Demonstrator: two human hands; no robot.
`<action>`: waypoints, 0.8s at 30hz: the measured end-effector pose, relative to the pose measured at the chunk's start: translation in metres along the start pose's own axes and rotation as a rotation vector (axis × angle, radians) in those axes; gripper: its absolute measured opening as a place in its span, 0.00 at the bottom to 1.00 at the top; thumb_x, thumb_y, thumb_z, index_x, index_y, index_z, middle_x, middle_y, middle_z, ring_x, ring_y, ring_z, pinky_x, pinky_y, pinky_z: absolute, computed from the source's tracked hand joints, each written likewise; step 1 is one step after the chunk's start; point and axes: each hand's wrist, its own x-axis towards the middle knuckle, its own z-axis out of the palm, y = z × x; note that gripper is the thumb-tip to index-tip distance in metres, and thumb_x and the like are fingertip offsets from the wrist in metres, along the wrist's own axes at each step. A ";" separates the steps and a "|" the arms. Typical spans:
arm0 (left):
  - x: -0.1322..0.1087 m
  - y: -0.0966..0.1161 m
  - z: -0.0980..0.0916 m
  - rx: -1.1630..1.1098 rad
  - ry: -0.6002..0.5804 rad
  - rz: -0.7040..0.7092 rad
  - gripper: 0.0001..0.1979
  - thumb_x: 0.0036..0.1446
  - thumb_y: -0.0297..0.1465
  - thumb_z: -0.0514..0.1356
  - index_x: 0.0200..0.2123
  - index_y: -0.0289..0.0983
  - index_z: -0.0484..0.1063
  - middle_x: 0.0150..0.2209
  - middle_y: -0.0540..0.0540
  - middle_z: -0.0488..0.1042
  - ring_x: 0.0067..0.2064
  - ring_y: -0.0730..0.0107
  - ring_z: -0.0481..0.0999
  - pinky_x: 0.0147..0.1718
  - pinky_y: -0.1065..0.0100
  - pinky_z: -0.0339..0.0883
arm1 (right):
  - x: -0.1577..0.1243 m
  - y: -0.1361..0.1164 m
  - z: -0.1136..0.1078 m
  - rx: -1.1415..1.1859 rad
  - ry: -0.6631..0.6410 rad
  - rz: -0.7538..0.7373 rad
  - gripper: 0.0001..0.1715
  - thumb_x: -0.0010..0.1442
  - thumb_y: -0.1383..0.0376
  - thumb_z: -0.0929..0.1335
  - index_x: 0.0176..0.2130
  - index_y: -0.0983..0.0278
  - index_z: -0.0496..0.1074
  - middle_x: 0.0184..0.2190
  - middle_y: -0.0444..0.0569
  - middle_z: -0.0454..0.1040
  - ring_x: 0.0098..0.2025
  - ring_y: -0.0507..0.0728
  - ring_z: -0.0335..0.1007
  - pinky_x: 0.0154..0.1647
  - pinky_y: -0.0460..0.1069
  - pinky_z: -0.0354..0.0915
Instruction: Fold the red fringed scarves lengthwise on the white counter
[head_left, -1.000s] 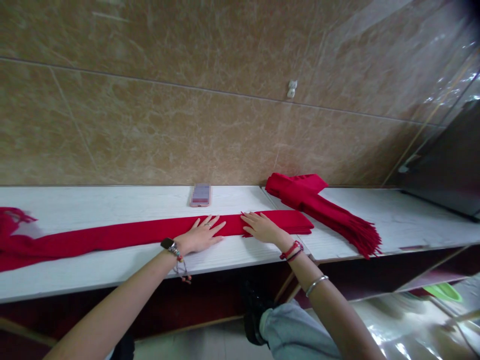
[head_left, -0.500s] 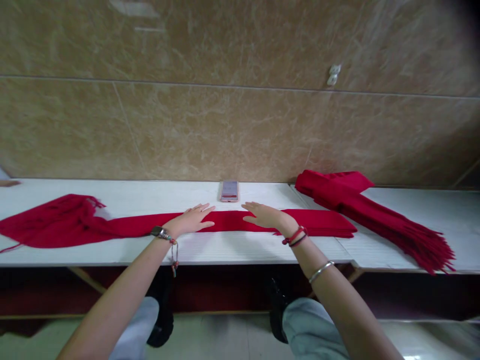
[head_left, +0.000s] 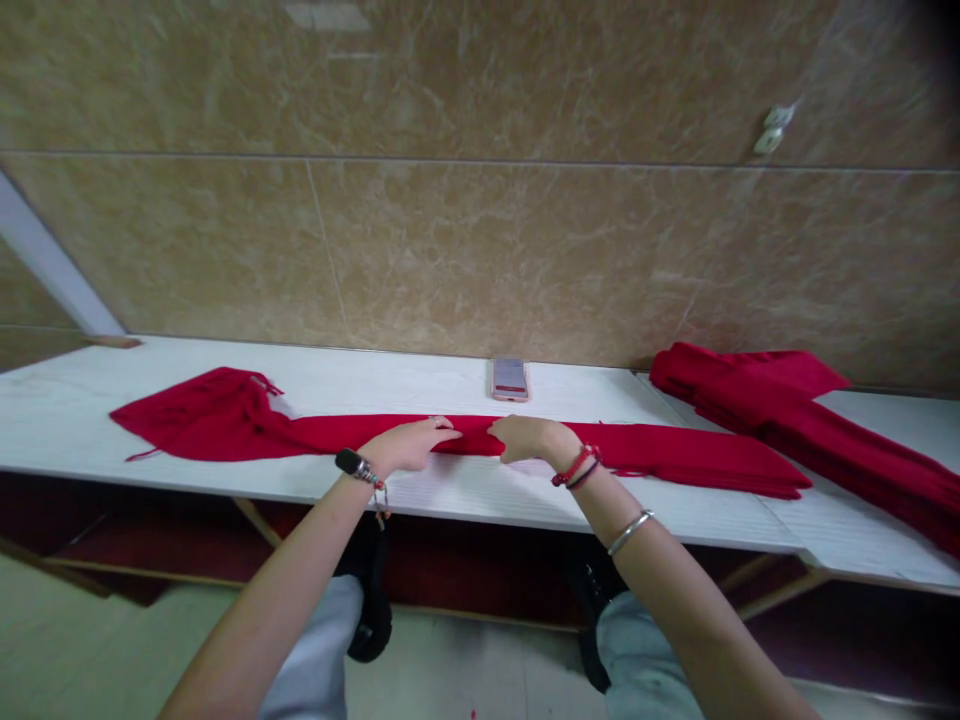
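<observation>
A long red scarf [head_left: 472, 436] lies across the white bench top, narrowed into a folded strip through the middle. Its left part [head_left: 217, 415] spreads out loose and rumpled, with a few fringe strands showing. My left hand [head_left: 411, 445] is closed on the strip, thumb and fingers curled around its cloth. Just to the right, my right hand [head_left: 529, 440] also grips the strip, its fingers bent down and partly hidden. A short stretch of red cloth shows between the two hands. The folded right end [head_left: 720, 460] rests flat, in layers.
Behind my hands, a phone [head_left: 510, 380] lies near the wall. A second red scarf [head_left: 810, 430] is folded at the right, slanting toward the front edge. Tan marble-look tiles [head_left: 480, 250] back the white bench [head_left: 360, 385]. Open shelving [head_left: 480, 570] sits below.
Both hands lay flat with fingers spread on the scarf; now they are curled and closed on it. The camera view has swung left, shifting the surroundings rightward.
</observation>
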 end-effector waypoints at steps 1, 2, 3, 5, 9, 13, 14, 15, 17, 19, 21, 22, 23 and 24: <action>-0.002 -0.001 0.000 0.005 -0.008 -0.005 0.36 0.43 0.13 0.49 0.57 0.40 0.59 0.59 0.46 0.58 0.55 0.67 0.63 0.49 0.72 0.59 | 0.001 -0.004 0.001 -0.019 0.008 0.015 0.21 0.51 0.72 0.66 0.46 0.71 0.71 0.44 0.61 0.74 0.44 0.61 0.71 0.42 0.50 0.66; -0.004 -0.001 -0.001 0.013 -0.016 -0.016 0.37 0.43 0.13 0.49 0.58 0.40 0.59 0.60 0.46 0.57 0.56 0.66 0.63 0.48 0.72 0.60 | 0.002 -0.008 0.002 -0.033 0.013 0.024 0.19 0.52 0.73 0.65 0.46 0.72 0.71 0.44 0.62 0.73 0.45 0.62 0.71 0.42 0.51 0.66; -0.006 -0.001 -0.002 0.023 -0.019 -0.028 0.37 0.43 0.13 0.49 0.58 0.41 0.58 0.61 0.46 0.57 0.56 0.65 0.62 0.48 0.71 0.61 | 0.003 -0.012 0.003 -0.044 0.015 0.029 0.19 0.53 0.74 0.64 0.46 0.72 0.71 0.44 0.63 0.73 0.45 0.62 0.71 0.41 0.51 0.66; -0.009 -0.001 -0.004 0.045 -0.019 -0.045 0.38 0.44 0.12 0.48 0.59 0.41 0.57 0.61 0.47 0.56 0.57 0.65 0.62 0.47 0.71 0.62 | 0.004 -0.020 0.006 -0.065 0.045 0.042 0.19 0.55 0.75 0.62 0.46 0.71 0.70 0.45 0.63 0.73 0.45 0.61 0.71 0.40 0.52 0.67; -0.011 -0.003 -0.004 0.068 0.017 -0.037 0.36 0.45 0.11 0.46 0.58 0.39 0.59 0.60 0.46 0.59 0.58 0.68 0.61 0.52 0.70 0.58 | 0.004 -0.032 0.012 -0.091 0.130 0.073 0.20 0.58 0.77 0.57 0.47 0.72 0.69 0.44 0.63 0.73 0.44 0.62 0.71 0.38 0.53 0.68; -0.012 -0.005 -0.003 0.063 0.006 -0.040 0.36 0.45 0.11 0.45 0.57 0.37 0.59 0.60 0.46 0.59 0.58 0.72 0.60 0.55 0.72 0.54 | -0.001 -0.029 0.021 -0.087 0.208 0.089 0.22 0.59 0.77 0.55 0.50 0.71 0.65 0.46 0.63 0.71 0.47 0.61 0.69 0.40 0.52 0.67; -0.013 -0.005 -0.003 0.059 -0.004 -0.044 0.36 0.44 0.11 0.46 0.58 0.37 0.59 0.60 0.46 0.58 0.59 0.72 0.59 0.55 0.72 0.53 | -0.003 -0.024 0.025 -0.077 0.231 0.078 0.23 0.59 0.77 0.55 0.52 0.70 0.64 0.48 0.61 0.69 0.49 0.60 0.68 0.41 0.50 0.66; -0.012 -0.005 -0.004 0.056 -0.015 -0.045 0.36 0.44 0.11 0.46 0.58 0.37 0.59 0.60 0.45 0.57 0.59 0.73 0.59 0.55 0.72 0.53 | -0.005 -0.019 0.029 -0.067 0.255 0.064 0.24 0.59 0.77 0.55 0.54 0.69 0.62 0.50 0.60 0.68 0.50 0.58 0.66 0.43 0.49 0.66; -0.011 -0.005 -0.004 0.054 -0.035 -0.048 0.37 0.44 0.11 0.46 0.58 0.37 0.58 0.61 0.45 0.56 0.60 0.73 0.58 0.56 0.72 0.51 | -0.009 -0.007 0.037 -0.057 0.294 0.053 0.26 0.59 0.78 0.55 0.56 0.67 0.60 0.52 0.58 0.66 0.53 0.56 0.63 0.45 0.47 0.64; -0.009 -0.004 -0.005 0.050 -0.056 -0.057 0.36 0.44 0.12 0.47 0.58 0.36 0.57 0.61 0.44 0.56 0.60 0.72 0.56 0.57 0.72 0.49 | -0.014 0.005 0.045 -0.068 0.326 0.087 0.26 0.59 0.78 0.55 0.55 0.67 0.60 0.52 0.57 0.66 0.54 0.56 0.62 0.47 0.48 0.62; -0.006 -0.001 -0.007 0.041 -0.089 -0.074 0.35 0.45 0.13 0.48 0.59 0.34 0.57 0.61 0.43 0.56 0.61 0.71 0.55 0.57 0.72 0.48 | -0.020 0.012 0.050 -0.093 0.368 0.149 0.24 0.59 0.77 0.56 0.53 0.69 0.61 0.51 0.58 0.66 0.52 0.57 0.62 0.47 0.49 0.62; -0.004 0.001 -0.008 0.037 -0.109 -0.085 0.34 0.46 0.14 0.49 0.59 0.34 0.56 0.61 0.42 0.55 0.61 0.69 0.54 0.57 0.72 0.48 | -0.022 0.013 0.052 -0.111 0.390 0.175 0.22 0.59 0.76 0.57 0.52 0.69 0.63 0.49 0.59 0.67 0.50 0.58 0.63 0.46 0.49 0.62; -0.002 0.004 -0.009 0.036 -0.128 -0.097 0.34 0.46 0.16 0.50 0.59 0.34 0.56 0.61 0.41 0.55 0.61 0.67 0.54 0.57 0.70 0.49 | -0.025 0.013 0.053 -0.131 0.408 0.192 0.19 0.60 0.74 0.57 0.50 0.69 0.64 0.47 0.59 0.68 0.49 0.59 0.64 0.45 0.50 0.62; 0.001 0.008 -0.010 0.036 -0.139 -0.105 0.34 0.46 0.17 0.52 0.60 0.35 0.55 0.62 0.41 0.54 0.61 0.65 0.54 0.56 0.69 0.51 | -0.028 0.013 0.054 -0.153 0.416 0.199 0.16 0.60 0.73 0.58 0.47 0.69 0.66 0.45 0.59 0.68 0.47 0.60 0.64 0.44 0.50 0.62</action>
